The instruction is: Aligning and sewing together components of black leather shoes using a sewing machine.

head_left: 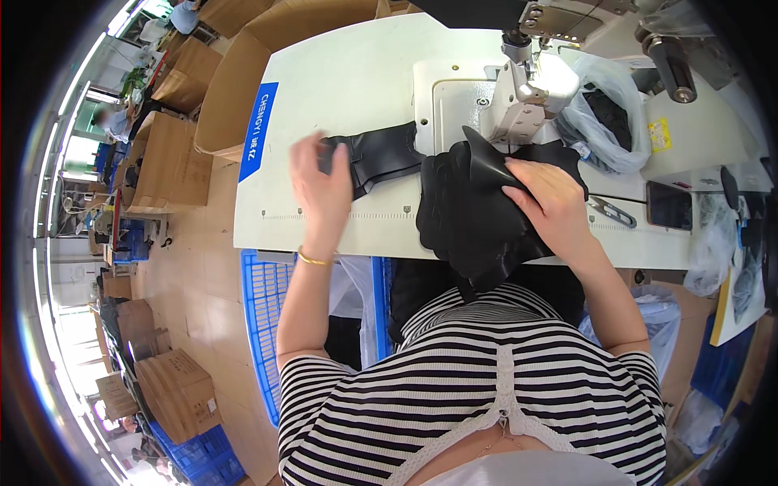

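Observation:
A thick stack of black, smooth, leather-like pieces [478,215] hangs over the front edge of the white sewing machine table. My right hand [551,202] grips the stack's upper right part, its fingers closed on a raised flap. To the left, a flat black leather-like piece [385,158] lies on the table, its right end by the machine's plate. Over its left end is my left hand [320,190], thumb and fingers apart, the fingertips somewhat blurred. The sewing machine head [519,105] stands just behind the stack, which hides part of the needle area.
Right of the machine are a clear plastic bag [608,121] with black material, thread snips [613,212] and a phone [669,205]. Below the table's left front stands a blue basket [266,316]. Cardboard boxes [170,166] line the left side; a ruler scale runs along the table front.

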`<state>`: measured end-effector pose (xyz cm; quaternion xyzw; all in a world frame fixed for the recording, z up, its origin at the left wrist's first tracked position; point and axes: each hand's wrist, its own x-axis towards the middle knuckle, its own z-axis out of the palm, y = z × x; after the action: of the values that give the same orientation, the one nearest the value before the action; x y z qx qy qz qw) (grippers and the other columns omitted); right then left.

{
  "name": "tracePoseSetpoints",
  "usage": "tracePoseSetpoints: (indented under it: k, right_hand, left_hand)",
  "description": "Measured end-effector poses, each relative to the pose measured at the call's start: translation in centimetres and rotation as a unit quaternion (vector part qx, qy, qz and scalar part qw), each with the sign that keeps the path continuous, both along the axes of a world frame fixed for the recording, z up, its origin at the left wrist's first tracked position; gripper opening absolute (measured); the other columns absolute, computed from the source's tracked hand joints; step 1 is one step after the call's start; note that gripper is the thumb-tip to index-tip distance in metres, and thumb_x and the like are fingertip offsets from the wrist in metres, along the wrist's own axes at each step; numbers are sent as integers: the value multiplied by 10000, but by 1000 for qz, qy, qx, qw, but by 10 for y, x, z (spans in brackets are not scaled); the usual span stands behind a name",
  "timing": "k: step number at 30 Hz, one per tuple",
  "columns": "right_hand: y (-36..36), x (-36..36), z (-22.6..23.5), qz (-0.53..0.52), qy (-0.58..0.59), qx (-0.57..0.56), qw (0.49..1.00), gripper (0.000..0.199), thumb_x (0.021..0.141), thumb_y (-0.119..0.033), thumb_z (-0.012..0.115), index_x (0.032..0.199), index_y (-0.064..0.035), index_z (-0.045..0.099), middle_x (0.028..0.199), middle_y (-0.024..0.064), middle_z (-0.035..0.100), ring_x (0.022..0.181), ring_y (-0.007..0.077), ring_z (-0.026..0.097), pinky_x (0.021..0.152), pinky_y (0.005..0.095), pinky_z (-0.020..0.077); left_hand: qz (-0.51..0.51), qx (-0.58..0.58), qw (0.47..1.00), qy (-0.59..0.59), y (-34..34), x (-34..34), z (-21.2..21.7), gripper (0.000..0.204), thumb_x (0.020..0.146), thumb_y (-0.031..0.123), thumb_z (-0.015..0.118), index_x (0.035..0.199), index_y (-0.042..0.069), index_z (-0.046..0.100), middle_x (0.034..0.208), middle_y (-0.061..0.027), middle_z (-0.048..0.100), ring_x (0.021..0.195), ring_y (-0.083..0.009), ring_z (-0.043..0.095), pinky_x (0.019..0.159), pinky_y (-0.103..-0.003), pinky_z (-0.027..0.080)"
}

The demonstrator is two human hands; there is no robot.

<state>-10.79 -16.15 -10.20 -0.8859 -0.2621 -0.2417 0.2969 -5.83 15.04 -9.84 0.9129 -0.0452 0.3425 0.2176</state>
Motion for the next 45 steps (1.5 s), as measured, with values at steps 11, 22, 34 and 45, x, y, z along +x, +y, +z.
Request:
tracePoseSetpoints:
  k: [11,22,34,45]
  right_hand:
    - [4,-11,13,-15,-34,23,999,352,668,-123,765,968,-9,622,961,91,642,865,244,623,704,338,500]
    - [-5,5,1,57,-95,12,994,272,655,-116,745,886,-31,629,846,55,613,731,217,593,612,305,482]
    - [-6,-30,-8,123,-94,87,984,171,674,-75,714,815,-27,630,857,43,621,729,199,609,578,293,501]
    - [-111,51,6,-237,-5,126,963,120,806,-144,644,871,-45,630,818,103,621,779,281,598,698,391,472]
  left_hand:
    - [-278,-554,568,542,-92,-36,10,470,975,405,460,975,-42,604,814,-170,677,673,-201,673,617,-263,549]
    - [-265,-488,675,486,-107,-27,25,404,954,284,497,708,-17,608,546,-99,584,363,-143,479,358,-235,382]
    - [-237,-261,755,553,-109,-39,38,502,947,329,558,550,21,561,465,-23,518,359,-77,437,374,-222,314]
    - [-265,-372,761,461,-101,-36,18,270,860,156,669,635,28,594,557,8,572,517,-17,520,444,-178,384]
